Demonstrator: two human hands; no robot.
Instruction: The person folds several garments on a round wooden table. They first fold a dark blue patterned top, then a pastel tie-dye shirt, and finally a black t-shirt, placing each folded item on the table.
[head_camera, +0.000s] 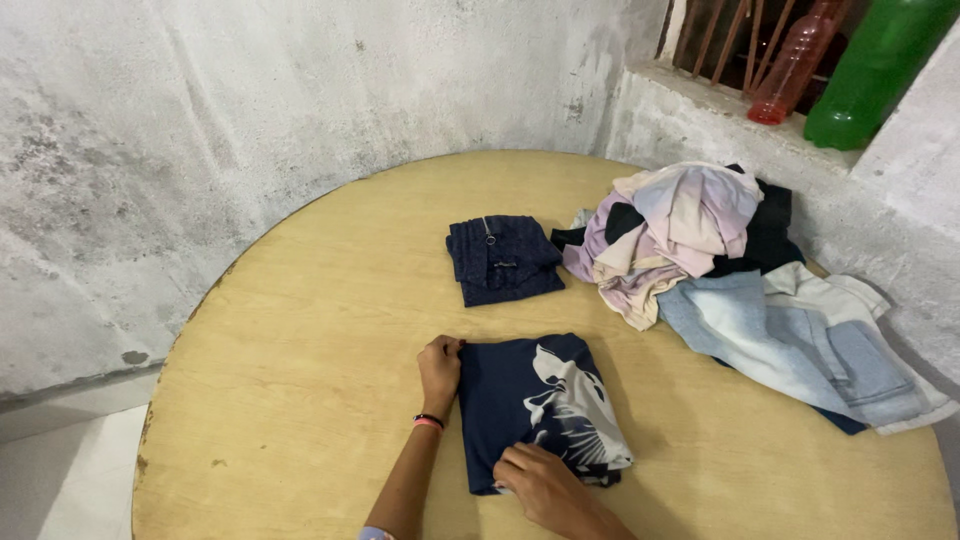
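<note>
The round table (300, 330) filled most of the view, and both hands worked at its near edge. Far to the right of the hands, and beyond them, lay a loose pile of clothes (700, 240), with pale jeans (790, 345) spread at the side closest to the person. This pile was well apart from both hands, and the right hand was the nearer one to it.

Straight beyond the hands, near the middle of the table, sat a small folded dark garment (503, 258). It was apart from the shirt and touched neither hand.

Between the hands lay the folded navy shirt (520, 400) with a white leaf print. Its long axis ran away from the person, tilted a little to the left at the far end. The left hand (440, 370) rested at the far left corner of the shirt, fingers curled onto the edge; whether it pinched the cloth or only pressed it, I cannot tell. The right hand (545, 488) lay on the near end of the shirt, palm down, fingers bent on the fabric, pressing and not clearly gripping. So each hand touched the shirt, one at each end of its long axis, on opposite corners.

A thin wristband (428, 421) sat on the left wrist.
</note>
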